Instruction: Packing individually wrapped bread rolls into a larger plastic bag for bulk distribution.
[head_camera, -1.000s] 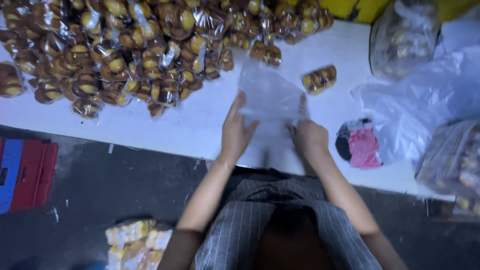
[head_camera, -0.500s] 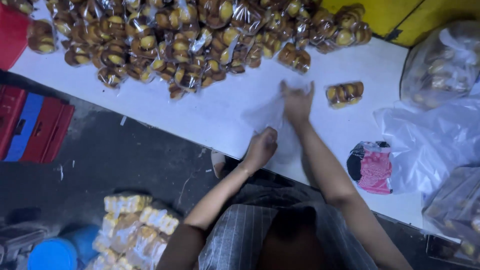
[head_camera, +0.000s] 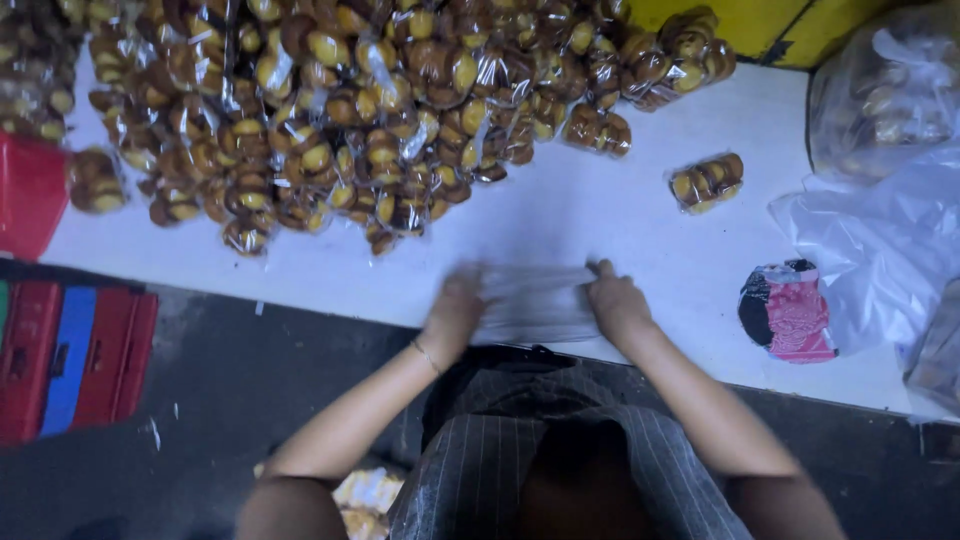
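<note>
- We are looking at a clear plastic bag (head_camera: 535, 305), thin and see-through, lying flat and apparently empty at the near edge of the white table.
- We are seeing it stretching sideways, blurred, its two ends sitting under the hands.

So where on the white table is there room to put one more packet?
Bare white table lies between the heap of clear-wrapped brown buns, the lone bun packet and the thin clear plastic bag under both hands. The top left is crowded, and big plastic bags fill the right.
</note>
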